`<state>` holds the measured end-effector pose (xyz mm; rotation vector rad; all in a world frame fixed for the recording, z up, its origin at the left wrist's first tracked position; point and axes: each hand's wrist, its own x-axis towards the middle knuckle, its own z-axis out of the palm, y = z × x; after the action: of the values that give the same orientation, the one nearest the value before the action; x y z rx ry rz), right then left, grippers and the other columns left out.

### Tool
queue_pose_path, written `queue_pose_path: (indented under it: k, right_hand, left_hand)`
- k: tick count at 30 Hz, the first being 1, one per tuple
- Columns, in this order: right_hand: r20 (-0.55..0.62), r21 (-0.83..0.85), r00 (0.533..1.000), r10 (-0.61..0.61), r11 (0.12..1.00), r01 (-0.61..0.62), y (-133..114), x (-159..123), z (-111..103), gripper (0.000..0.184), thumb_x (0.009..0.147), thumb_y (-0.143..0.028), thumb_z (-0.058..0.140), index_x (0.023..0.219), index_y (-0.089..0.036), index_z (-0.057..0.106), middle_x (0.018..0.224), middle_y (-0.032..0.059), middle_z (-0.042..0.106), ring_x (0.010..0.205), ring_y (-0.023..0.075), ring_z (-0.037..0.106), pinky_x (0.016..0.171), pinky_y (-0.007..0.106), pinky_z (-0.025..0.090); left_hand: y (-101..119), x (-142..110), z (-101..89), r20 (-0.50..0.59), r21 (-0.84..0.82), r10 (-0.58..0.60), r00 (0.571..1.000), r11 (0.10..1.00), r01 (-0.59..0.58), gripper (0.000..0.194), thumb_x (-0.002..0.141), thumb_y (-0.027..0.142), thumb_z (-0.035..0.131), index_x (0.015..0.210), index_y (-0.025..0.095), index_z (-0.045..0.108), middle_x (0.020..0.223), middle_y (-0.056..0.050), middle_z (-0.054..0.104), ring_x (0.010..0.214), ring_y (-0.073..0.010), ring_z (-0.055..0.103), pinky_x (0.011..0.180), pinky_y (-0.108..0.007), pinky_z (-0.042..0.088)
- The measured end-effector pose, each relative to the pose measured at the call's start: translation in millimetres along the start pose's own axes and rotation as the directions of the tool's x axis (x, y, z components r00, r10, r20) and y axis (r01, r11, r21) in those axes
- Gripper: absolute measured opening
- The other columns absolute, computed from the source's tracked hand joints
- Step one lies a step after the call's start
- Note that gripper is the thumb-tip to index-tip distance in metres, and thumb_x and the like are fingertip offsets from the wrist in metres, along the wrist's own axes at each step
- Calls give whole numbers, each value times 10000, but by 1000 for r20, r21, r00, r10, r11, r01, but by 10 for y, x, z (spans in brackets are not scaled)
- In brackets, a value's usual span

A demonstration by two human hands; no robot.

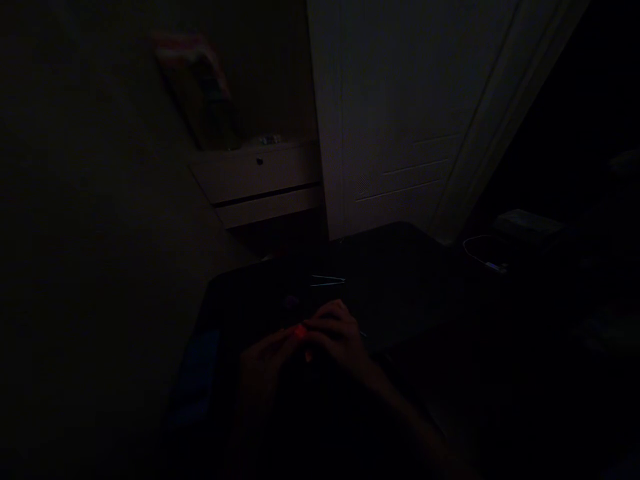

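Observation:
The room is very dark. A small thing glowing red [300, 331] sits between the fingertips of both my hands; its kind cannot be made out. My left hand [265, 353] pinches it from the left, fingers closed. From the other side my right hand [339, 332] closes its thumb and fingers on it. Just below the fingertips shows a small orange-lit spot [309, 356]. Beyond my hands, a pair of metal tweezers [329, 284] lies on the dark table [400, 280]. A dim purplish lump [291, 303] rests on the tabletop near my left hand.
A bluish flat object [197, 373] lies at the table's left side. Behind the table stand a drawer unit [265, 175] and a pale door [395, 113]. On the right are a box [529, 223] and a white cable [470, 248] with a small lit device [495, 267].

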<state>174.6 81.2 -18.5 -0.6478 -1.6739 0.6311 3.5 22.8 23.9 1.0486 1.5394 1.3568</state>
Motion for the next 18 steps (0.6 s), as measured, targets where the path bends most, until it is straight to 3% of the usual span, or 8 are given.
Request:
queue_pose_path:
  k: [4,8,14,18]
  right_hand:
    - [19,122,989,146,981,-148,-90,-15,56,149,948,-429,768,976,-305,846,977,46,721,973,228,663,853,388,573]
    - [5,179,978,209,962,-207,-161,-18,75,179,931,-461,780,959,-298,852,950,42,713,940,219,670,849,371,584]
    - [-34,180,990,140,975,-132,-234,24,30,177,927,-468,781,946,-310,858,910,51,706,930,235,660,807,392,580]
    - [-30,168,995,91,982,-85,-243,47,9,148,930,-448,784,945,-321,859,903,52,703,951,245,664,809,406,591]
  left_hand:
    - [-7,-64,64,-48,17,136,990,991,-136,268,725,403,865,933,234,868,1112,-93,835,1074,-321,763,990,-437,597]
    - [-34,-107,87,-94,107,307,947,949,-297,128,792,350,821,879,267,865,1067,-57,826,1015,-276,758,948,-394,599]
    - [0,-90,29,-12,216,554,833,814,-539,101,855,289,779,898,316,867,963,-38,835,938,-264,740,874,-398,586]
    - [-4,-67,-9,25,268,627,779,746,-609,99,852,304,788,903,333,869,922,-36,846,915,-276,736,868,-424,580]
